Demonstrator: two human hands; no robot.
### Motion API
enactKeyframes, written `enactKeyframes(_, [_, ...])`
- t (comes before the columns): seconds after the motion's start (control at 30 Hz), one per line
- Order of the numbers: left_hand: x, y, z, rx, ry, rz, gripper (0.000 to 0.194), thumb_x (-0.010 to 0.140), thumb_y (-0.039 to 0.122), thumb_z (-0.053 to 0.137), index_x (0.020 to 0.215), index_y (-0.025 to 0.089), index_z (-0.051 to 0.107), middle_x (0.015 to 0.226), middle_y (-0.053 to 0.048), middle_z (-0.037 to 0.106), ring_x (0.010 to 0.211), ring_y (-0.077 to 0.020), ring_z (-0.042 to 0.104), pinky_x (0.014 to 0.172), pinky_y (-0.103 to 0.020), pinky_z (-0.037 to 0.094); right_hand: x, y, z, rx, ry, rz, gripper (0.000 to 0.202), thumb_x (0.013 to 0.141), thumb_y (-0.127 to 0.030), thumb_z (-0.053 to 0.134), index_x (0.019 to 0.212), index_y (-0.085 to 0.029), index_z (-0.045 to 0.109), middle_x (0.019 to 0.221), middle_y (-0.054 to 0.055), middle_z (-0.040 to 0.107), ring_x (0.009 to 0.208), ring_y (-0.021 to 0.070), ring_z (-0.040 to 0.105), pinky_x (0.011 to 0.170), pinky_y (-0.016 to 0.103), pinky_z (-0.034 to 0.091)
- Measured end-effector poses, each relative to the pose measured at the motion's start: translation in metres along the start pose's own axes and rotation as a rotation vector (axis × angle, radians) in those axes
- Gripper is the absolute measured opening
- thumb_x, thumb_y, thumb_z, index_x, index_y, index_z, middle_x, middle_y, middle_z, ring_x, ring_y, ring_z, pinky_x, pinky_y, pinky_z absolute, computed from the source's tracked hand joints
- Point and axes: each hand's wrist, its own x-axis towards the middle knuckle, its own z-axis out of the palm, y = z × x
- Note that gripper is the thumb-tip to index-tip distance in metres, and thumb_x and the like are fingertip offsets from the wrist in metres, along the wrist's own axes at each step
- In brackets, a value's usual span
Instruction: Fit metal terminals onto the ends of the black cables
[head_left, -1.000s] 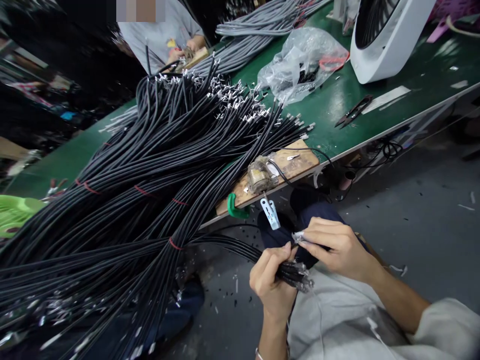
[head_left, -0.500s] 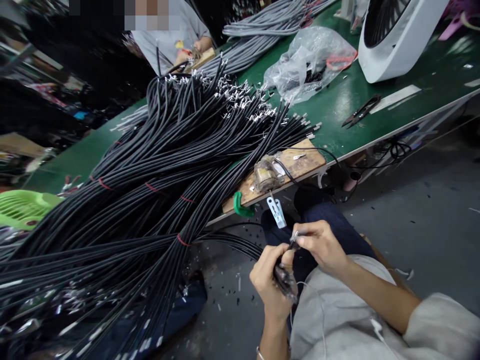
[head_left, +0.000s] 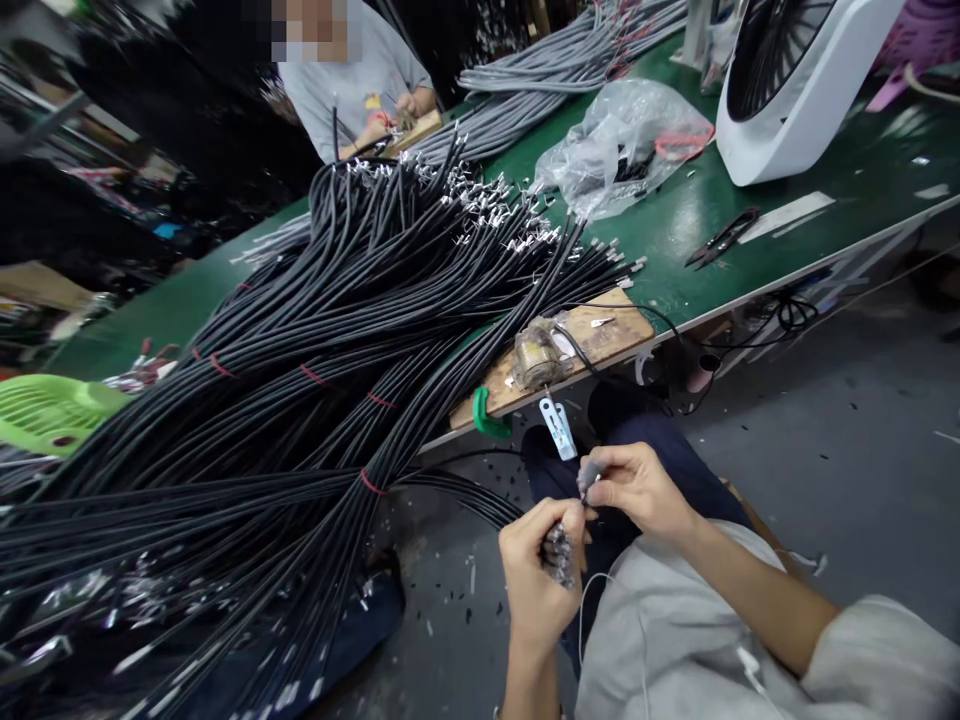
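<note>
My left hand point(head_left: 536, 565) is closed around a bunch of black cables point(head_left: 469, 490), whose silvery ends point(head_left: 559, 555) show inside the curled fingers. Close beside it, my right hand point(head_left: 641, 490) pinches a cable end point(head_left: 591, 478) between thumb and fingertips; this piece is blurred. Both hands are above my lap, nearly touching. Just beyond them a light blue clothes peg point(head_left: 557, 428) hangs from a small motor-like device point(head_left: 536, 358), mounted on a wooden board point(head_left: 622, 328) at the table edge.
A large pile of black cables point(head_left: 330, 340), tied with red bands, covers the left of the green table point(head_left: 679, 215). A green clamp point(head_left: 489, 412) grips the board. Snips point(head_left: 721, 238), a plastic bag point(head_left: 619, 145) and a white fan point(head_left: 814, 110) lie farther right. Across the table sits a co-worker point(head_left: 337, 85).
My left fingers have turned, so the cable ends in the fist now face the camera. My right fingertips have shifted slightly on the cable end. The view has tilted a little.
</note>
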Motion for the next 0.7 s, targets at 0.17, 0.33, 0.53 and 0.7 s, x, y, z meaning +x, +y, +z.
enactKeyframes(0.17, [0.002,0.001,0.002,-0.079,0.048,0.08,0.008,0.085,0.018,0.063,0.086,0.016,0.07,0.064,-0.002,0.069,0.053,-0.0138,0.064,0.052,-0.022,0.049,-0.006,0.007,0.011,-0.139,0.23,-0.093,0.03,0.067,-0.037,0.081,0.06,-0.014,0.062,0.056,-0.001,0.057,0.045,0.0081,0.048,0.042,0.02,0.04])
enactKeyframes(0.33, [0.006,0.001,0.009,-0.06,0.114,0.07,0.011,0.082,0.018,0.066,0.072,0.015,0.067,0.061,-0.001,0.067,0.054,-0.0123,0.061,0.053,-0.02,0.045,-0.015,0.01,0.015,-0.535,0.383,-0.535,0.016,0.08,-0.017,0.067,0.065,-0.017,0.06,0.061,0.001,0.058,0.055,0.0125,0.053,0.05,0.024,0.043])
enactKeyframes(0.53, [0.006,-0.008,-0.006,-0.093,-0.033,0.157,0.014,0.086,0.018,0.062,0.072,0.016,0.067,0.055,0.001,0.058,0.048,-0.0104,0.054,0.05,-0.02,0.041,-0.009,-0.003,0.004,-0.623,0.035,-0.657,0.01,0.083,-0.021,0.066,0.073,-0.017,0.065,0.069,0.006,0.064,0.063,0.0155,0.055,0.058,0.029,0.044])
enactKeyframes(0.7, [0.003,-0.01,-0.01,-0.237,-0.034,0.292,0.025,0.088,0.037,0.061,0.073,0.017,0.064,0.059,-0.001,0.059,0.049,-0.012,0.053,0.048,-0.022,0.039,-0.01,0.009,0.003,0.216,-0.277,0.222,0.048,0.06,-0.054,0.082,0.07,-0.015,0.056,0.054,-0.004,0.053,0.038,0.005,0.041,0.035,0.019,0.031])
